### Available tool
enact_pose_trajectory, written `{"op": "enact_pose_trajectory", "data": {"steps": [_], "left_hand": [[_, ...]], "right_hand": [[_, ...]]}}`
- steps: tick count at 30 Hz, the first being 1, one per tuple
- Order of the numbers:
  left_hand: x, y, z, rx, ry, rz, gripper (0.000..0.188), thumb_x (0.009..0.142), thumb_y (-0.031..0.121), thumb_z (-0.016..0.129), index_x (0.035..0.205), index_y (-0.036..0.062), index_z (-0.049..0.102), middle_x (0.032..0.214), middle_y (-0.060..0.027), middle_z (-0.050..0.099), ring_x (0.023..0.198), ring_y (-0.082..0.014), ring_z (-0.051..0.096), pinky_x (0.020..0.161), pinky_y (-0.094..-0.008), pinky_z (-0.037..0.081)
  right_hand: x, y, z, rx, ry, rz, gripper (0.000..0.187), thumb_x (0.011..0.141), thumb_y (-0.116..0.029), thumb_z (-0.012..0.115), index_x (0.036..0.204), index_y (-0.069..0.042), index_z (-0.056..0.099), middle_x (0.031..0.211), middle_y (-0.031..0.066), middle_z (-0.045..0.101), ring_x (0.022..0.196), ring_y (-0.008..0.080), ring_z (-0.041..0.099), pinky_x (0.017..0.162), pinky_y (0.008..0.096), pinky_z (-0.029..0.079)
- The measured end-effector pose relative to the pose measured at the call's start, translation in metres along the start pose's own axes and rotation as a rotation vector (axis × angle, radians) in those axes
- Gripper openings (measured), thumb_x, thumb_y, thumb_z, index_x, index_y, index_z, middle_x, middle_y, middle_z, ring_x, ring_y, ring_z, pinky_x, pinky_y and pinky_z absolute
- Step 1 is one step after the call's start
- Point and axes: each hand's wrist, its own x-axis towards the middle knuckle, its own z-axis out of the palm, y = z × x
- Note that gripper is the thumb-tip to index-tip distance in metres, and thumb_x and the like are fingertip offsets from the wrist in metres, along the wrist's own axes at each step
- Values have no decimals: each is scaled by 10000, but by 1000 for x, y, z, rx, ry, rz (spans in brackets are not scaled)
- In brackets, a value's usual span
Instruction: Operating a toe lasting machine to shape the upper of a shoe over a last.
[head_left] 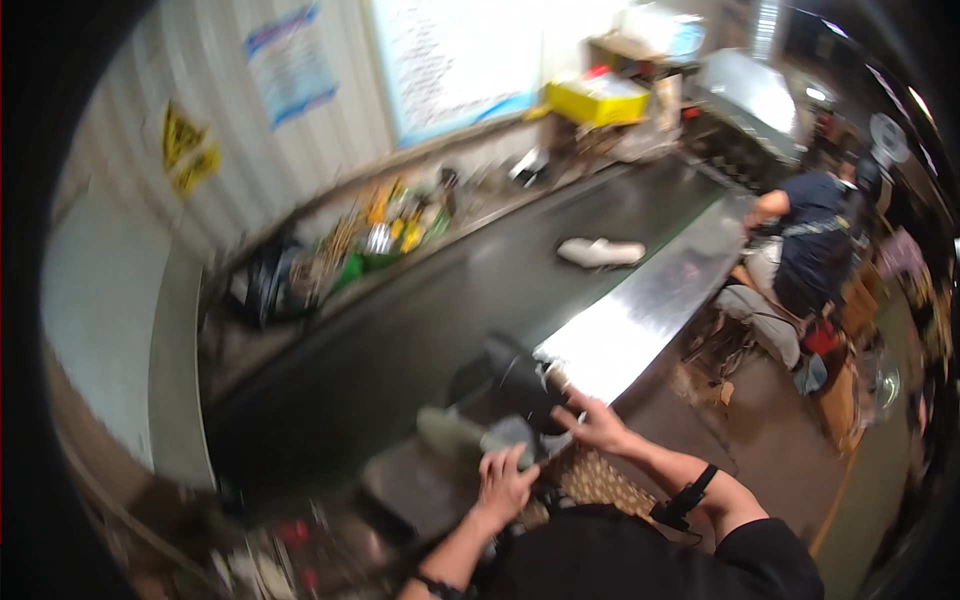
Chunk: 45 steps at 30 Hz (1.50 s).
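My left hand (pixel 505 488) is at the near edge of the belt, its fingers curled over the end of a grey-green, shoe-shaped piece (pixel 450 434). To its right, my right hand (pixel 598 424) grips the near end of a black shoe-like piece (pixel 522 382), which is smeared by motion. A small tan part (pixel 556 377) shows at the black piece's side. Farther along the belt lies a whitish shoe-shaped piece (pixel 600 252), apart from both hands.
A dark conveyor belt (pixel 400 345) runs diagonally, with a shiny metal ledge (pixel 640 312) along its near side. Loose items and bags (pixel 390 228) crowd the wall side. A yellow box (pixel 598 100) stands at the back. Another person (pixel 815 235) sits by the far right end.
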Motion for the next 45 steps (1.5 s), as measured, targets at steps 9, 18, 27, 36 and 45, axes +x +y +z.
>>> {"op": "enact_pose_trajectory", "data": {"steps": [9,18,27,36,45], "left_hand": [[-7,-113,-42,-2243,303,-1197,464,1008,405,587,1226,-4,615,1124,-96,710,1022,-235,692,946,-416,540],[0,-165,19,-432,516,-1276,303,922,321,720,964,23,753,916,-133,742,863,-277,689,829,-365,521],[-5,-128,31,-329,387,-1439,386,941,401,638,913,28,736,898,-201,723,923,-408,688,841,-468,512],[40,-73,32,-249,137,-1631,656,786,470,726,1247,37,554,1155,-251,655,1088,-430,639,963,-504,499],[0,-60,-11,-418,536,-1598,403,788,401,744,943,36,671,869,-194,717,872,-375,704,793,-455,534]], "right_hand": [[-63,-4,25,-196,-272,-597,312,823,-82,749,1128,-56,690,774,87,598,723,269,628,933,455,532],[-56,29,97,-82,-148,-645,733,725,-72,874,1396,-82,580,1471,262,404,1347,432,451,1124,467,402],[-46,56,88,209,-343,-151,1000,788,-225,874,1538,58,276,1534,253,402,1459,329,366,1168,393,324],[-57,88,67,183,-464,-323,892,835,-204,830,1513,48,308,1518,270,387,1443,410,364,1202,453,277],[-45,68,60,538,-691,-100,997,915,-254,753,1586,10,64,1622,225,253,1512,368,234,1206,417,240]]}}
